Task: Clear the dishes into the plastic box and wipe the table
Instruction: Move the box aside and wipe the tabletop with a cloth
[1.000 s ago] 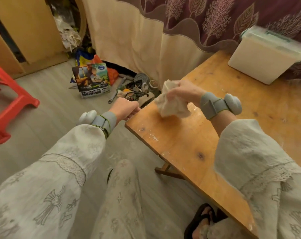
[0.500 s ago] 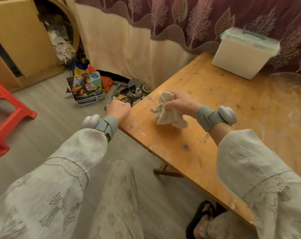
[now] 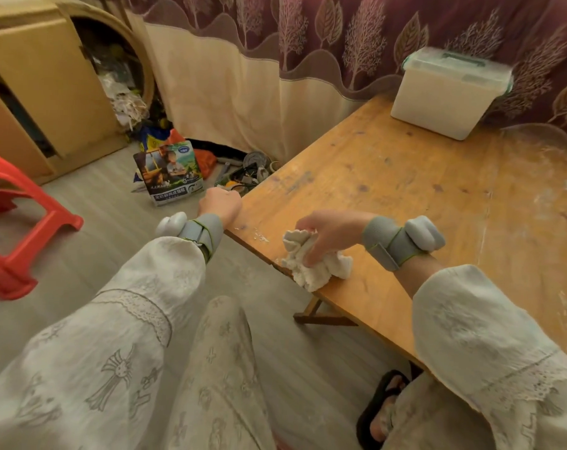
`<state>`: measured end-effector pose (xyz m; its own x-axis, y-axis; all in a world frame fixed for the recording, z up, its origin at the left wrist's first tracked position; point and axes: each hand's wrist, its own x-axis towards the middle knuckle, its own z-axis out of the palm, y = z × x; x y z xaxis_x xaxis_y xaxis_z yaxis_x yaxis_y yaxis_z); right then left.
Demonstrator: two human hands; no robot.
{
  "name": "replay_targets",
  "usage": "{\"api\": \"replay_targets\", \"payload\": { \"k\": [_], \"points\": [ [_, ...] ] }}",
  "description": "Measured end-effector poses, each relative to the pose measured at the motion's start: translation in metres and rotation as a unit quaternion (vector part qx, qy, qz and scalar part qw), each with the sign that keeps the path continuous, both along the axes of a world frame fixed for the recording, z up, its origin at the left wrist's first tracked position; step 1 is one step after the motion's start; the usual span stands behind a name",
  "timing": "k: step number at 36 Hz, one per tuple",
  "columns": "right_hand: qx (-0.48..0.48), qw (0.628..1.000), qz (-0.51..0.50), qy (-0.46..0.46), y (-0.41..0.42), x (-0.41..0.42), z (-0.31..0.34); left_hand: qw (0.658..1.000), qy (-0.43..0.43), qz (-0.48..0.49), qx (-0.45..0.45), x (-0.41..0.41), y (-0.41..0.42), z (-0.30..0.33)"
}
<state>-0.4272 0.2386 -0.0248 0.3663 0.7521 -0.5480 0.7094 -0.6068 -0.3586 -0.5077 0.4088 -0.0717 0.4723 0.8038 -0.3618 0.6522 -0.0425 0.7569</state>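
Your right hand (image 3: 332, 233) bunches the white cloth (image 3: 311, 266) under curled fingers, pressing it onto the table (image 3: 405, 177) near its front edge to wipe. Your left hand (image 3: 220, 203), fingers curled, cups the table's corner, likely catching crumbs. The plastic box (image 3: 444, 92) sits lidded at the far side.

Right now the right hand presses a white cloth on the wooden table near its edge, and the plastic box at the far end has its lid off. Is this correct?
Not quite: in the head view the plastic box has its lid on, shut. The rest holds: the right hand presses the white cloth on the wooden table near its edge.
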Motion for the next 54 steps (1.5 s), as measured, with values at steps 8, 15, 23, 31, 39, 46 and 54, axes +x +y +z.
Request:
{"api": "replay_targets", "payload": {
  "k": [8,15,23,31,39,46,54],
  "points": [
    [0.055,0.998,0.039,0.005,0.046,-0.007,-0.010,0.997,-0.046,0.014,-0.060,-0.008,0.029,-0.010],
    [0.065,0.997,0.039,0.009,0.099,0.004,-0.014,0.986,-0.095,0.028,-0.136,-0.003,0.043,-0.014],
    [0.310,0.936,-0.140,-0.091,0.129,0.013,-0.038,0.986,-0.077,0.027,-0.148,0.000,0.058,-0.029],
    [0.132,0.989,-0.058,0.045,0.092,0.027,0.003,0.993,-0.033,0.003,-0.111,0.005,0.052,-0.035],
    [0.074,0.996,0.045,-0.016,0.117,0.007,-0.017,0.993,-0.038,0.008,-0.115,0.001,0.051,-0.030],
    [0.266,0.946,-0.142,-0.122,0.133,0.029,-0.040,0.995,-0.023,-0.047,-0.087,-0.003,0.053,-0.020],
    [0.186,0.921,-0.280,-0.197,0.070,0.087,-0.036,0.982,-0.119,-0.083,0.122,0.016,0.030,-0.011]
  ]
}}
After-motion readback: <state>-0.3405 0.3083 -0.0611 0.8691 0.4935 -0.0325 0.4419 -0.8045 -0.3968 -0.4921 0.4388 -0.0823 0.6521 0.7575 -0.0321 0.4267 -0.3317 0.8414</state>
